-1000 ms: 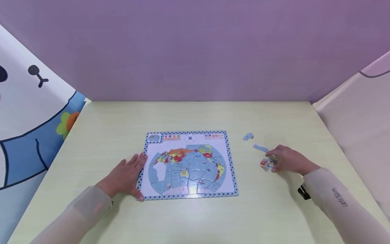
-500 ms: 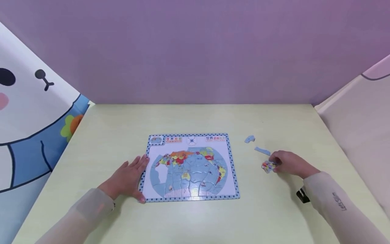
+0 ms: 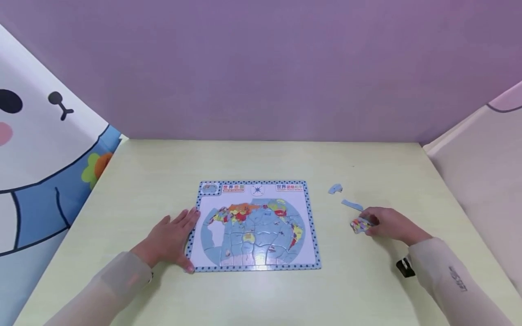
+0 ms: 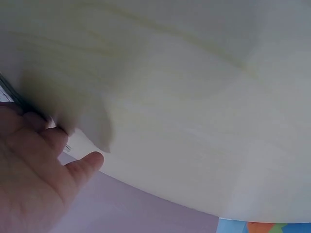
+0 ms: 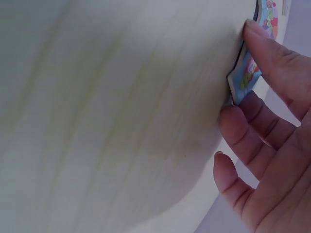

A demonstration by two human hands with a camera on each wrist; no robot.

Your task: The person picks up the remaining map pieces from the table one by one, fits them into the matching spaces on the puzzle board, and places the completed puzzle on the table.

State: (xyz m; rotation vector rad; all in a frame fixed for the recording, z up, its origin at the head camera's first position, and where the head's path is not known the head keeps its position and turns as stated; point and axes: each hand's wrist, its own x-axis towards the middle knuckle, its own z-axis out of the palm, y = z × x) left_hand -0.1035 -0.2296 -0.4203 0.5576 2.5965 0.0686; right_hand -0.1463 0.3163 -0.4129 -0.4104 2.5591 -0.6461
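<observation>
A world map jigsaw lies in its flat board with a dotted blue border; a white gap shows at its left side. My left hand rests at the board's left edge, fingers extended onto the border and thumb at the lower corner. On the right, my right hand pinches a multicoloured puzzle piece between thumb and fingers. In the right wrist view, the piece sits between the thumb and fingertips, close to the tabletop. Part of it is hidden behind the thumb.
Two loose blue puzzle pieces lie on the table beyond my right hand: a curved one and a narrow strip. A purple panel stands behind the pale table. Printed fabric borders it on the left.
My right hand's fingers have come in over the multicoloured piece, which has turned slightly. My left hand keeps its place on the board. The head view has shifted a little.
</observation>
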